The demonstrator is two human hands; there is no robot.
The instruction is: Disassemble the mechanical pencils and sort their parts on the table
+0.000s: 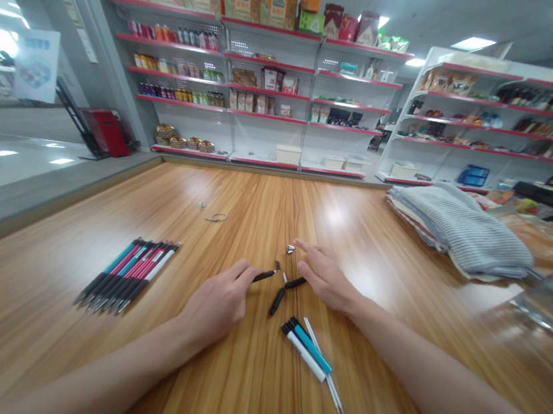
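Note:
My left hand (218, 301) rests on the wooden table (38, 339) and pinches a short black pen part (265, 275) between thumb and fingers. My right hand (326, 277) lies flat with fingers stretched out, its fingertips close to a small silver piece (290, 250). Two more black pen parts (277, 300) (294, 282) lie between the hands. In front of them lie a white barrel (305, 354), a teal barrel (312, 347) and thin white refills (330, 381).
A row of several assembled pens (128, 274), teal, pink and white, lies at the left. A small spring and ring (215, 217) lie farther back. Folded grey cloth (465, 230) is stacked at the right. Store shelves (269, 99) stand behind the table.

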